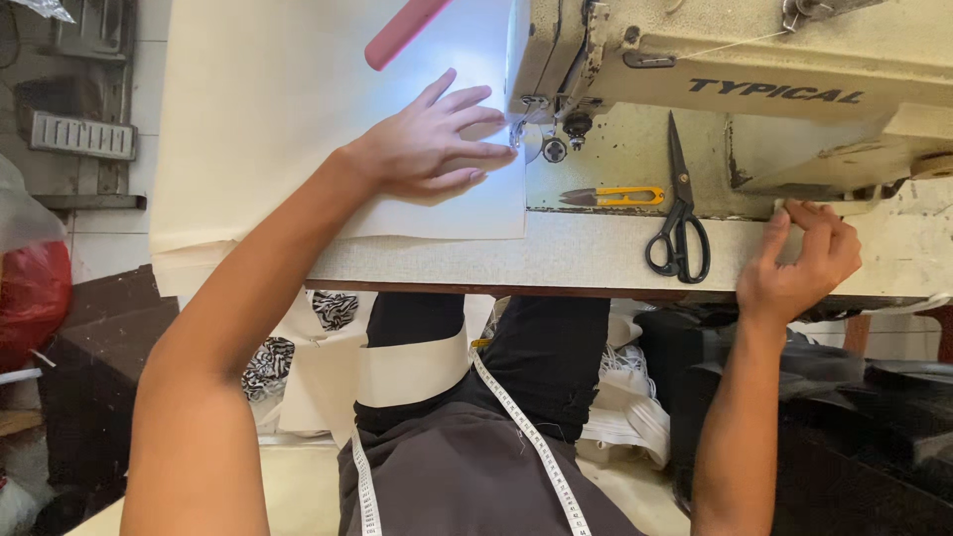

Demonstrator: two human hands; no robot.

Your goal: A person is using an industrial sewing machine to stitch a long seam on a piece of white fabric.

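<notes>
The left hand (pixel 432 139) is lying flat, fingers spread and apart, on a sheet of cream fabric (pixel 298 109), pressing it onto the worktop (pixel 556 256). Its fingertips are reaching right up beside the needle area (pixel 518 131) of a cream industrial sewing machine (pixel 735 79), where a bright lamp is lighting the cloth. The fabric is spreading away from that hand to the far left and hanging over the worktop's near edge below the wrist. Just beyond the fingers, a pink strip (pixel 402 32) is lying at a slant on the cloth.

The right hand (pixel 799 263) is curling its fingers over the near edge of the machine's base, thumb underneath, gripping only that edge and holding nothing loose. Between the two hands, black-handled tailor's scissors (pixel 679 213) are lying on the machine bed with the blades pointing away from the person, and a small yellow thread snip (pixel 613 197) is lying just left of them, closer to the left hand.

Below the hands, a white measuring tape (pixel 526 437) is draping across the person's dark lap. Far left of the left arm, a red plastic bag (pixel 30 298) is sitting bulged; its contents cannot be made out.
</notes>
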